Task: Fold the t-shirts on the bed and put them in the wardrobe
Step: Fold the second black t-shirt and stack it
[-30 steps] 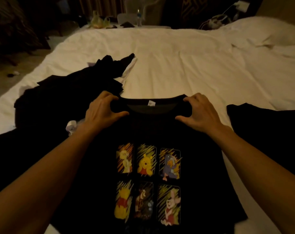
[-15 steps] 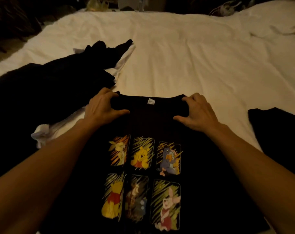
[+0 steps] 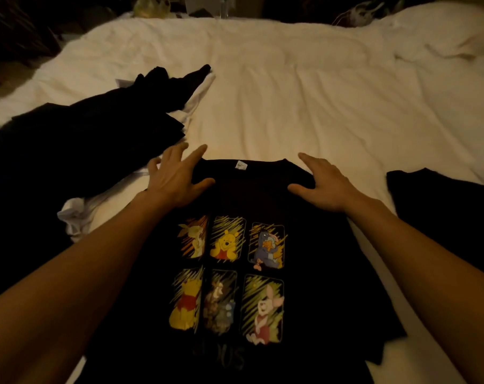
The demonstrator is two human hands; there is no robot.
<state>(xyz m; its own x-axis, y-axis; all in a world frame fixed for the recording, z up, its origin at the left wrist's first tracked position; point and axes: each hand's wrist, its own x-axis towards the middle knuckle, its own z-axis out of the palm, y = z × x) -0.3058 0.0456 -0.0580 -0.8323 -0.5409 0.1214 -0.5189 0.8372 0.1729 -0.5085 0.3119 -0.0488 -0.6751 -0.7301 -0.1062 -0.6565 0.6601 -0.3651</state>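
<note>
We are holding our left hand (image 3: 177,180) and right hand (image 3: 328,188) spread, empty, over the limp, light black cartoon-print t-shirt (image 3: 249,195); pinching the shoulders beneath them looks best.

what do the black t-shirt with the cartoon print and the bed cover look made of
Black t-shirt: soft matte knit, probably cotton; it lies limp and flat. Bed cover: white matte cloth, likely cotton, seemingly padded, judging by its soft rumpled creases.
</note>
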